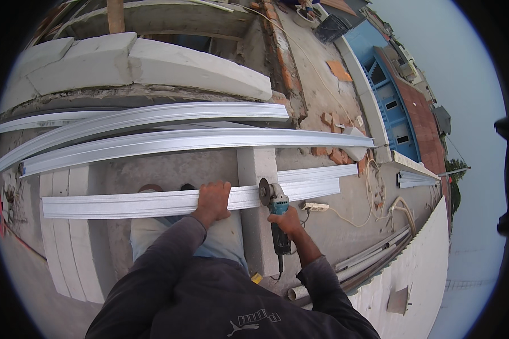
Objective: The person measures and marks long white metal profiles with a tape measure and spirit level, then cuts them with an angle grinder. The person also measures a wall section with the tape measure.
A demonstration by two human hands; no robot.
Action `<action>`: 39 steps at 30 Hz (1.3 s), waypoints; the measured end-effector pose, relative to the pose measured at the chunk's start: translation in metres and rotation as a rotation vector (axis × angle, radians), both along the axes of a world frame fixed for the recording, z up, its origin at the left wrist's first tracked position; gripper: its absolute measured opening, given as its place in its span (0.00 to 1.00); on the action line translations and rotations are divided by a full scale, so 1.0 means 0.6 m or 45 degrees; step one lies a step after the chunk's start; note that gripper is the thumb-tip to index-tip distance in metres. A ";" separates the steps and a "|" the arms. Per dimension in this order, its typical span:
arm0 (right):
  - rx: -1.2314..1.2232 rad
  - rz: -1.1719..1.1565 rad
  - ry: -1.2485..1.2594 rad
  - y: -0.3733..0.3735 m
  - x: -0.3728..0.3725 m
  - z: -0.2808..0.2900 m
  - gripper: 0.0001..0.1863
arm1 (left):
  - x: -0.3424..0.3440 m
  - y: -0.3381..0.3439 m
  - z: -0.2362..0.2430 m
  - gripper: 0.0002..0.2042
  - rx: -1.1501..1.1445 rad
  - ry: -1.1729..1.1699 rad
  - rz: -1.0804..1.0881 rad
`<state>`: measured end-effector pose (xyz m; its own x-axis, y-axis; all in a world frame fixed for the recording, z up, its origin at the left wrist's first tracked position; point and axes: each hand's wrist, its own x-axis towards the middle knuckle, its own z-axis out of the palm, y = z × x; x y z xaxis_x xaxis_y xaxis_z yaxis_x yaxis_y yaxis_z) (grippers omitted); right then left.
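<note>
A silvery ribbed metal profile (119,205) lies crosswise in front of me, resting on pale blocks. My left hand (212,203) is wrapped over it, a little left of the grinder. In my right hand (287,221) is a teal and black angle grinder (280,240), held by its body with the cord trailing downward. Its thin cutting disc (264,192) stands upright at the profile, over the right-hand block (257,237). Whether the disc touches the metal, or spins, I cannot tell. To the right, the silvery strip (311,187) continues past the disc.
Longer metal profiles (198,139) lie just beyond. White blocks (68,243) stand at left. A power strip (315,207) with a looping cable sits right of the grinder, near pipes (345,271). Broken bricks (338,155) lie farther off. Another person's hand shows beside a bucket (305,18).
</note>
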<state>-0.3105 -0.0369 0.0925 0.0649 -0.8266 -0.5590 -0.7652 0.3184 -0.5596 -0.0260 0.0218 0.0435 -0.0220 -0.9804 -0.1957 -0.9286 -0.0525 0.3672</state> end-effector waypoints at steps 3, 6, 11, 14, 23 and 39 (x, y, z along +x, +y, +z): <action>0.001 0.014 0.012 0.000 -0.004 -0.003 0.21 | 0.001 0.000 0.000 0.30 -0.008 -0.017 -0.005; 0.012 0.068 0.068 0.007 -0.014 -0.008 0.23 | 0.001 0.000 -0.002 0.30 -0.032 -0.007 0.000; 0.030 0.055 0.085 0.020 -0.022 -0.013 0.19 | 0.002 0.000 -0.005 0.29 -0.057 0.003 -0.006; 0.030 0.035 0.039 0.016 -0.017 -0.011 0.18 | 0.002 0.003 -0.007 0.29 -0.083 0.015 0.005; 0.021 0.011 0.006 -0.015 0.011 0.010 0.19 | 0.003 0.002 0.003 0.28 -0.072 0.028 0.012; 0.064 0.010 -0.012 -0.023 0.020 0.018 0.18 | 0.003 0.003 0.004 0.29 -0.009 0.016 0.011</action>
